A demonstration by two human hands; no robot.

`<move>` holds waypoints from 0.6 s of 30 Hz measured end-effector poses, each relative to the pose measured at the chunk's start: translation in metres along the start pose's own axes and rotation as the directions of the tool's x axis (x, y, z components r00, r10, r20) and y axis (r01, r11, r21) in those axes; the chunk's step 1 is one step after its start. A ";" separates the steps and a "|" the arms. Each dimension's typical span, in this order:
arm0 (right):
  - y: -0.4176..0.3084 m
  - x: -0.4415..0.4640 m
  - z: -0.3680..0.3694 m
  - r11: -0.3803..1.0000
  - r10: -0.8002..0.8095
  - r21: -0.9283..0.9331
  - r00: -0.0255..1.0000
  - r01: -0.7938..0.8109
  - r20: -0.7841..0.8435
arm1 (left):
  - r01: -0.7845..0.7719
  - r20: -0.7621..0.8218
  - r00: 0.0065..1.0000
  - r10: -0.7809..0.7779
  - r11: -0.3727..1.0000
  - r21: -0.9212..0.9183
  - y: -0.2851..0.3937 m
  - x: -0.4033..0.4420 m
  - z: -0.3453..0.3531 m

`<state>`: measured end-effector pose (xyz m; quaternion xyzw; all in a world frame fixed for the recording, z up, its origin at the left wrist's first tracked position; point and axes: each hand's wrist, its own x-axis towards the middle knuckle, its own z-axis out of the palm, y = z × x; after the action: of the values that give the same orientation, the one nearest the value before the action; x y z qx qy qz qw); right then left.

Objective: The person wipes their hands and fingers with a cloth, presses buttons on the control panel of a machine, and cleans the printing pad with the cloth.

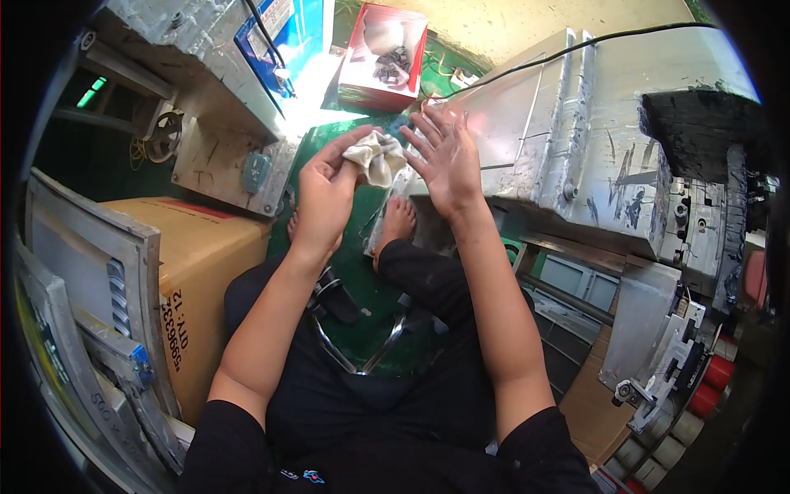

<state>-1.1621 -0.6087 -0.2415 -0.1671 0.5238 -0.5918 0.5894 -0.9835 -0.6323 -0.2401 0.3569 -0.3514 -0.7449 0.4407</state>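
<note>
My left hand [327,193] is closed on a crumpled, off-white cloth [375,160], pinched between thumb and fingers. Beside it, my right hand [445,156] is raised with the palm toward me and the fingers spread. Nothing is in that right hand, and dark smudges mark its fingers and palm. The cloth sits between the two hands, apart from the right fingertips or nearly touching them; I cannot tell which. Both hands are held above the green floor [350,148], over my bare feet.
A red box [382,100] with small dark parts stands ahead. On the right is a large metal machine [605,156] with a black cable [568,58] across it. At left are a cardboard box [193,272], metal frames [148,280] and another machine [214,152].
</note>
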 end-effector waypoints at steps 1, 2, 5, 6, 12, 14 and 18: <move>0.000 -0.005 0.006 0.997 0.059 0.048 0.995 -0.063 0.078 | -0.049 -0.140 0.989 0.054 0.998 0.040 0.001 0.008 -0.006; 0.002 -0.008 0.013 0.987 0.114 0.091 0.981 -0.129 0.160 | -0.150 -0.143 0.975 0.171 0.977 0.151 0.001 0.013 -0.009; 0.004 -0.026 0.039 0.956 0.243 0.080 0.915 -0.282 0.321 | -0.331 -0.026 0.924 0.381 0.833 0.443 0.002 0.017 -0.014; 0.005 -0.033 0.047 0.952 0.259 0.056 0.889 -0.302 0.378 | -0.334 0.054 0.932 0.359 0.790 0.514 0.000 0.013 -0.011; 0.025 -0.033 0.026 0.793 0.260 0.454 0.900 -0.406 0.350 | -0.233 0.333 0.943 0.025 0.765 0.600 -0.011 0.007 -0.006; 0.025 -0.032 0.023 0.773 0.262 0.499 0.913 -0.393 0.313 | -0.219 0.330 0.944 0.019 0.784 0.581 -0.017 0.006 -0.002; 0.033 -0.025 0.017 0.784 0.311 0.552 0.949 -0.285 0.049 | -0.184 0.361 0.932 0.019 0.885 0.428 -0.025 -0.004 0.010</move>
<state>-1.1251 -0.5857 -0.2509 0.1080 0.3634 -0.6207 0.6863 -1.0011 -0.6178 -0.2549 0.2939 -0.6065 -0.6682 0.3151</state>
